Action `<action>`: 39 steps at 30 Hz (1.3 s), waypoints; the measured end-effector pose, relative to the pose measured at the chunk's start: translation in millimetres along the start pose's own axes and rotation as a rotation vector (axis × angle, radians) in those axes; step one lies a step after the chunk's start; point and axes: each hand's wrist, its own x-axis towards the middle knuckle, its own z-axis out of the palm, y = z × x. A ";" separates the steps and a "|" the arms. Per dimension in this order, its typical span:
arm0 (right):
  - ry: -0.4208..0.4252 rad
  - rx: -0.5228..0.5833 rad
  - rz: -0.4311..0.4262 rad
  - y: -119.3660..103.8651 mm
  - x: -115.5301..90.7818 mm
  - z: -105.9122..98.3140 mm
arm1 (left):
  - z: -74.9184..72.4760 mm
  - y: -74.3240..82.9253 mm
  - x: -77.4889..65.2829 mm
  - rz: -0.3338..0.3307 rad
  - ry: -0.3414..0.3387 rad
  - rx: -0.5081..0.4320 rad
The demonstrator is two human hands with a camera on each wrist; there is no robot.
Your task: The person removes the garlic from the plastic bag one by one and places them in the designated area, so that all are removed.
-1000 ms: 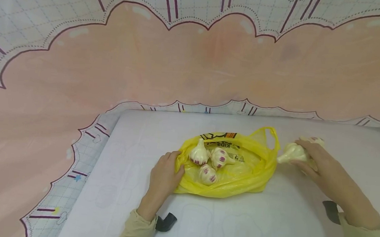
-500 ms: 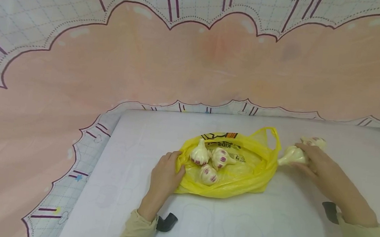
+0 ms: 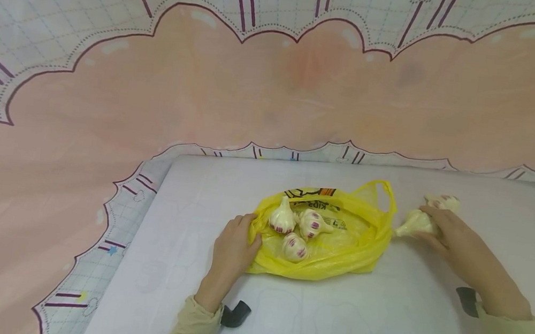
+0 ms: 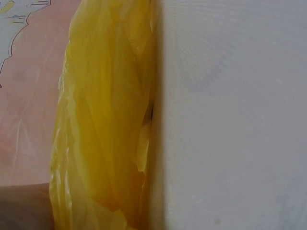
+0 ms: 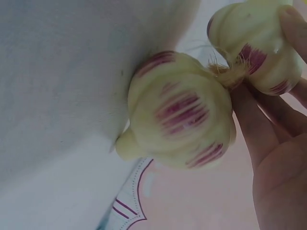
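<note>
A yellow plastic bag (image 3: pixel 325 269) lies with its mouth spread, several garlic bulbs such as this one (image 3: pixel 283 219) inside it. My left hand (image 3: pixel 233 247) holds the bag's left rim, the thumb reaching over the edge; in the left wrist view yellow plastic (image 4: pixel 105 115) covers the left part. Right of the bag, my right hand (image 3: pixel 456 241) grips a garlic bulb (image 3: pixel 415 224) with fingers and thumb, its stem pointing at the bag. A second bulb (image 3: pixel 444 202) lies just behind that hand. In the right wrist view this bulb (image 5: pixel 177 110) sits close against the held one (image 5: pixel 259 43).
Everything rests on a white-covered table (image 3: pixel 330 323). A patterned pink curtain (image 3: pixel 274 92) hangs behind and along the left side. Dark bands (image 3: pixel 235 314) show at both wrists. One bag handle (image 3: pixel 381 194) stands up at the right end.
The right hand has come down slightly with the garlic bulb. The left hand keeps its place on the bag; the head view has shifted a little.
</note>
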 end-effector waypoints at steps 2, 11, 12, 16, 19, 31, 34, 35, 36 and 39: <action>0.010 -0.008 -0.014 0.9 -1.2 0.8 | -0.1 0.3 0.0 -0.002 -0.002 0.001; 0.003 -0.030 -0.006 4.7 -1.5 2.2 | 1.9 -0.4 0.3 -0.004 -0.001 -0.001; 0.003 -0.033 -0.003 5.1 -1.3 2.5 | 2.0 -0.5 0.2 -0.004 -0.002 -0.001; 0.006 -0.047 -0.001 6.6 -0.9 3.8 | 1.6 -0.5 -0.5 -0.004 -0.003 0.001; 0.007 -0.062 -0.003 8.1 -1.6 4.8 | 0.8 -0.4 -0.8 -0.006 -0.006 0.002; 0.009 -0.083 0.015 9.1 1.2 5.1 | 0.3 0.6 -0.1 0.008 0.002 -0.005; 0.013 -0.094 0.012 9.5 1.1 5.7 | 0.4 0.4 -0.4 0.011 0.007 -0.004; 0.016 -0.098 0.010 9.7 1.1 6.0 | 0.2 0.5 -0.5 0.011 0.007 -0.005; 0.017 -0.101 0.008 9.8 1.2 6.2 | 0.1 0.4 -0.7 0.011 0.008 -0.006; 0.023 -0.111 0.002 10.2 1.4 6.9 | -0.1 0.2 -0.8 0.012 0.009 -0.005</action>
